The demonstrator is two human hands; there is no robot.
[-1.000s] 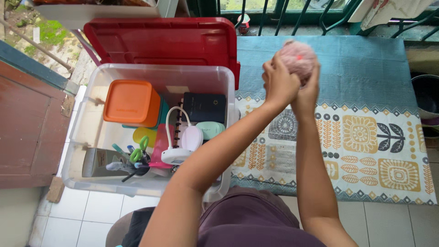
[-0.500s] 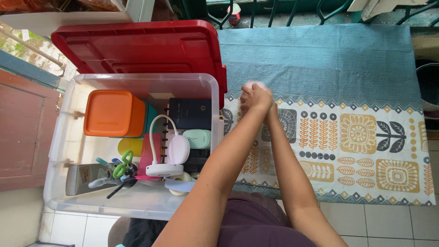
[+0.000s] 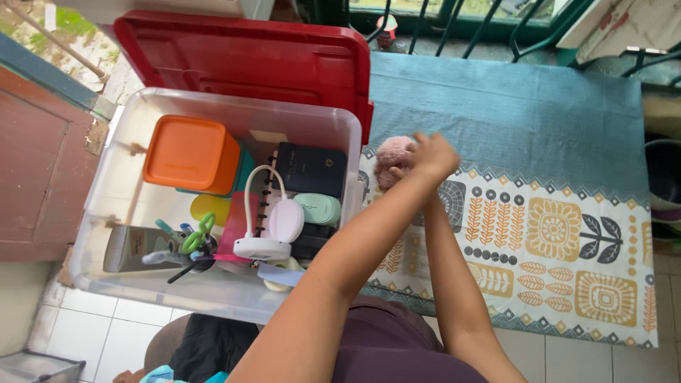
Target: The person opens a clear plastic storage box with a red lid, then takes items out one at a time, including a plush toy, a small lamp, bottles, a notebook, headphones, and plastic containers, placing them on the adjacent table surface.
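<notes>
Far left there's a reddish door point(image 3: 32, 177) and pale floor tiles point(image 3: 106, 333). Next over sits a clear bin point(image 3: 213, 106), its red lid point(image 3: 248, 57) flipped open behind it. Inside: an orange box point(image 3: 188, 152) at the back left, green scissors point(image 3: 197, 234) with some pens in the front left corner, a small white lamp point(image 3: 266, 227) with a bendy neck in the middle, a black notebook point(image 3: 312, 167) behind it and a mint green case point(image 3: 317, 209) just right of the lamp.

Right of the bin, both arms reach out over a mat point(image 3: 553, 227), teal up top with a yellow leaf and flower pattern nearer the body. The left hand point(image 3: 429, 156) is on top, fingers curled onto a fuzzy pink ball point(image 3: 391, 159), which sits just beside the bin's right wall, above the mat's patterned edge. The right hand is tucked under the left one, so I can't tell if it's gripping or loose.

Top edge has green railing bars point(image 3: 454, 21), and far right a dark bucket point(image 3: 663, 177).
</notes>
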